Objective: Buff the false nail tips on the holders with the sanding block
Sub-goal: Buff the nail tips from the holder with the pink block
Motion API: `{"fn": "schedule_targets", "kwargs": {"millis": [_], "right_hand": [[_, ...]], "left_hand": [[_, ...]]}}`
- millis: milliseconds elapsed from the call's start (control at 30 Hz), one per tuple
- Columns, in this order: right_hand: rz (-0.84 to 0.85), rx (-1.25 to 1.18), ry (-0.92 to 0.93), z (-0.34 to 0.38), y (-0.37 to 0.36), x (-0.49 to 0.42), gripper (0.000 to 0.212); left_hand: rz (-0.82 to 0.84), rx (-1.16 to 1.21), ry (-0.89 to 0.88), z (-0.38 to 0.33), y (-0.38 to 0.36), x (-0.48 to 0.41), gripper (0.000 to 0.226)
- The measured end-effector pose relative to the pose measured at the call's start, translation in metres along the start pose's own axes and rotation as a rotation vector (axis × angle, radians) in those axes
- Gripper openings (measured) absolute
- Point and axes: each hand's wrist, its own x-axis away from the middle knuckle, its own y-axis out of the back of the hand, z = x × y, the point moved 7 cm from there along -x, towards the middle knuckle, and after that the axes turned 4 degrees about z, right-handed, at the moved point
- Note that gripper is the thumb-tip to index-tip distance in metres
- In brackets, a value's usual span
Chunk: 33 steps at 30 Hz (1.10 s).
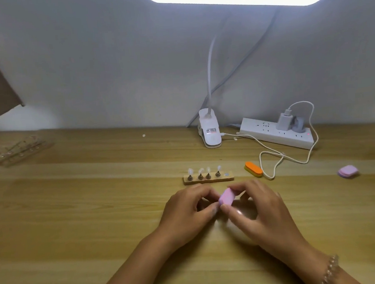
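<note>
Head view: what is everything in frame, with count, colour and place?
sanding block: one, pink, centre, between both hands
nail tip holders: four, metal with clear tips, upright in base
base: one, wooden, behind the hands
buffer: one, orange, right of base
second block: one, pink, far right
lamp: one, white, clamp at back, lit head above
power strip: one, white, back right, charger plugged in
clear rack: one, back left
table: one, wooden
bracelet: one, beaded, right wrist
left hand: fingertips pinch block's left edge
right hand: pinches block
</note>
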Motion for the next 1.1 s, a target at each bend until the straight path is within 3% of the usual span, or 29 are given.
{"fn": "schedule_targets", "kwargs": {"millis": [67,200,333,467,600,733,867,1000,1100], "right_hand": [[-0.012,-0.010,-0.035,-0.006,0.003,-0.001,0.021],[0.027,0.039,0.064,0.009,-0.004,0.003,0.026],[-0.127,-0.064,-0.111,-0.018,0.011,0.000,0.020],[-0.019,0.002,0.076,0.007,0.001,0.003,0.029],[-0.038,0.006,0.007,-0.002,0.002,0.000,0.037],[0.005,0.017,0.120,0.009,-0.003,0.004,0.031],[-0.013,-0.011,-0.011,-0.005,0.001,0.000,0.020],[0.016,0.037,0.053,0.003,-0.004,0.002,0.030],[-0.034,0.067,-0.041,-0.006,0.003,0.000,0.035]], "left_hand": [[0.001,0.000,-0.007,0.001,0.000,0.000,0.009],[0.013,0.014,-0.015,0.000,-0.001,0.000,0.014],[0.002,0.046,-0.008,0.001,-0.001,0.000,0.011],[0.008,0.041,-0.017,0.000,0.000,0.001,0.017],[0.007,0.034,-0.020,0.000,0.001,0.000,0.022],[0.008,0.038,-0.021,0.001,0.000,0.000,0.025],[-0.010,0.018,-0.031,0.001,0.000,0.000,0.016],[-0.007,0.029,-0.023,-0.001,0.000,0.000,0.024],[-0.009,-0.011,-0.019,0.000,0.000,0.000,0.014]]}}
